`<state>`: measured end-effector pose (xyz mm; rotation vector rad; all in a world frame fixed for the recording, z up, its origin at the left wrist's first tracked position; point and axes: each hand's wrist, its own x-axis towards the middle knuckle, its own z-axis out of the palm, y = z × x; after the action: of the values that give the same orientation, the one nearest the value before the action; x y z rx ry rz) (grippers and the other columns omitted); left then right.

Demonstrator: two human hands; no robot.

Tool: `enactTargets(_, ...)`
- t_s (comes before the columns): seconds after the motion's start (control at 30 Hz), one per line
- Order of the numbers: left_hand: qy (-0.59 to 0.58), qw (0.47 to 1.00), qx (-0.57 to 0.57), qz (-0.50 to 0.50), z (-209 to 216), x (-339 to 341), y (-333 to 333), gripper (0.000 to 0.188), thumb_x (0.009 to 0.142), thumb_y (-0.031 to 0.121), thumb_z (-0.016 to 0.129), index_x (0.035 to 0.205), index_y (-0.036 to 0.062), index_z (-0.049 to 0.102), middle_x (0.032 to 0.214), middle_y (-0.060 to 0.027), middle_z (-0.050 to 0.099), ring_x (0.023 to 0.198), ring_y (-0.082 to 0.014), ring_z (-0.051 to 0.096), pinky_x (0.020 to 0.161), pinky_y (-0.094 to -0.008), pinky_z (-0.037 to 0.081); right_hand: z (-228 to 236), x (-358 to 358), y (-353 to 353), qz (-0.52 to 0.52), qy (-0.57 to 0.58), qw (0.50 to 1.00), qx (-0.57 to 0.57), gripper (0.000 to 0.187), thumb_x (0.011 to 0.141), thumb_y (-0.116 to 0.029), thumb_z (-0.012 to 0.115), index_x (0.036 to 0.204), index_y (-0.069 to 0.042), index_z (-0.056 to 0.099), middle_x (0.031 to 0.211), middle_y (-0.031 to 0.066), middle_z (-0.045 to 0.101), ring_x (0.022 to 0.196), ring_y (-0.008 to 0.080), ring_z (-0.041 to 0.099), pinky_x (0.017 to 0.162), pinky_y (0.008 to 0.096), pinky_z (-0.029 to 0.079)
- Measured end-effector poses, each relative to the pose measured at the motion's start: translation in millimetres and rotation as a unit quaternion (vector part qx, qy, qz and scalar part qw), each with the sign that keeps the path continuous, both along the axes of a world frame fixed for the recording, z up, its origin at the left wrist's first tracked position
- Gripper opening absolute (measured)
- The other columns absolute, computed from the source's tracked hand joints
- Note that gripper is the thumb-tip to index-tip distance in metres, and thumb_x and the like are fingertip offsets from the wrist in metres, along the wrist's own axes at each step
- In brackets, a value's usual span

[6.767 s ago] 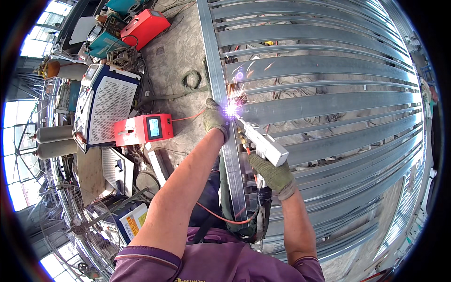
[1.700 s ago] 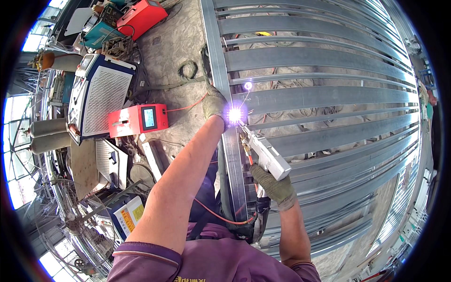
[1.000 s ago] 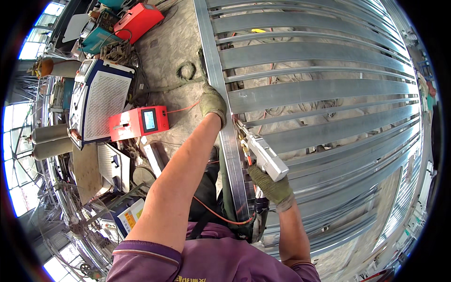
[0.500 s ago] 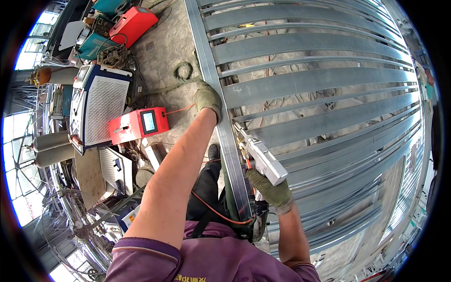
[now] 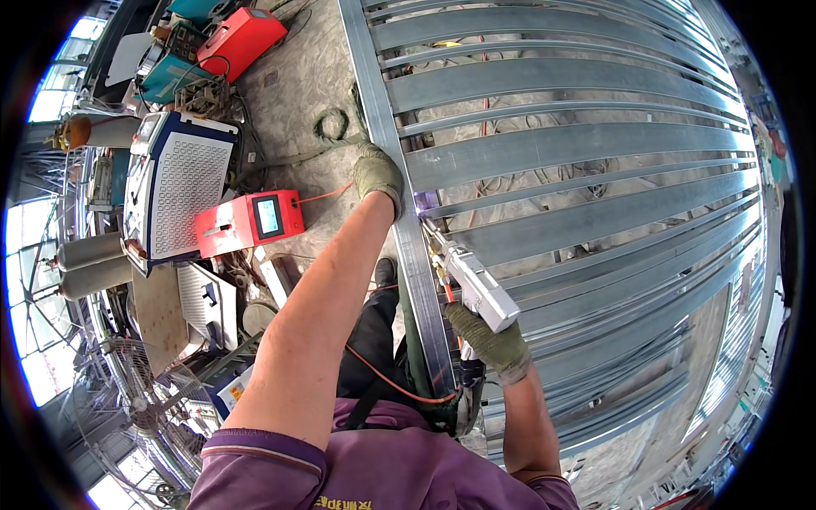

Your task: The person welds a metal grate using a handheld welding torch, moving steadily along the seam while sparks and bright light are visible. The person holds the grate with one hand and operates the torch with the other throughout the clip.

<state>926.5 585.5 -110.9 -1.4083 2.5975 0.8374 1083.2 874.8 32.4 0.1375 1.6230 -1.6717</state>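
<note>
A galvanized metal frame [image 5: 384,119] with several flat crossbars [image 5: 510,155] lies before me. My left hand [image 5: 376,177], in a green work glove, is closed over its long side rail, fingertips partly hidden. In a matching glove, my right hand [image 5: 488,342] grips a silver-grey handheld welding gun [image 5: 481,287] by its handle. The gun's narrow nozzle points up and left, at the joint between the side rail and a crossbar. Violet light [image 5: 426,201] glows on the metal beside the nozzle tip, a little right of my left hand.
An orange hose [image 5: 387,382] loops across my legs toward the gun. Left of me stand a red machine with a screen [image 5: 251,224], a white-and-blue perforated cabinet [image 5: 191,191] and a wire-guarded fan [image 5: 144,408]. Coiled green strap [image 5: 331,127] lies on the floor beyond.
A violet glow has appeared at the joint by the nozzle tip. Both hands and the gun stay nearly where they were; the view has shifted only slightly.
</note>
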Motion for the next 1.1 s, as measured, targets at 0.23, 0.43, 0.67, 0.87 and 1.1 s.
enactTargets(0.23, 0.057, 0.998, 0.021, 0.020, -19.0, -2.2, -3.9, 0.070, 0.112, 0.047, 0.020, 0.122, -0.0033, 0.068, 0.125, -0.0305, 0.069, 0.120, -0.0474, 0.065, 0.102, -0.0530, 0.051, -3.7, 2.0, 0.8, -0.002, 0.009, 1.000, 0.000, 0.042, 0.096, -0.013, 0.079, 0.135, -0.004, 0.066, 0.101, -0.0005, 0.070, 0.086, 0.0076, 0.063, 0.072, 0.0278, 0.054)
enactTargets(0.43, 0.024, 0.993, 0.076, 0.093, -4.6, -4.4, -5.4, 0.070, 0.112, 0.048, 0.020, 0.128, -0.0020, 0.067, 0.127, -0.0313, 0.068, 0.122, -0.0462, 0.064, 0.103, -0.0517, 0.050, -1.6, 0.6, -0.1, 0.006, 0.001, 1.000, -0.005, 0.043, 0.096, -0.013, 0.079, 0.136, -0.004, 0.065, 0.100, -0.0012, 0.070, 0.085, 0.0073, 0.062, 0.070, 0.0278, 0.053)
enactTargets(0.67, 0.000, 0.997, 0.060, 0.042, -7.9, -4.2, -7.5, 0.055, 0.112, 0.039, 0.029, 0.127, -0.0001, 0.065, 0.129, -0.0294, 0.068, 0.120, -0.0446, 0.066, 0.101, -0.0501, 0.053, -6.7, 3.7, 2.6, 0.010, 0.022, 1.000, -0.017, 0.045, 0.096, -0.011, 0.079, 0.138, -0.004, 0.064, 0.106, 0.0001, 0.070, 0.087, 0.0073, 0.063, 0.073, 0.0274, 0.054)
enactTargets(0.87, 0.019, 0.997, 0.067, 0.015, -27.7, -4.9, -16.5, 0.049, 0.112, 0.039, 0.032, 0.139, 0.0067, 0.056, 0.131, -0.0201, 0.068, 0.114, -0.0356, 0.068, 0.097, -0.0454, 0.053, -2.7, 4.5, 0.5, -0.001, 0.022, 1.000, -0.012, 0.047, 0.096, -0.011, 0.078, 0.140, -0.004, 0.063, 0.107, 0.0000, 0.071, 0.087, 0.0067, 0.063, 0.072, 0.0263, 0.053)
enactTargets(1.1, 0.057, 0.997, 0.038, 0.041, -32.0, -5.3, -22.2, 0.030, 0.107, 0.022, 0.046, 0.128, 0.0051, 0.061, 0.124, -0.0252, 0.071, 0.115, -0.0439, 0.069, 0.095, -0.0514, 0.057, 5.2, 3.4, -0.6, 0.014, 0.008, 1.000, 0.009, 0.046, 0.096, -0.012, 0.078, 0.139, -0.005, 0.064, 0.097, -0.0023, 0.069, 0.080, 0.0049, 0.060, 0.066, 0.0256, 0.051)
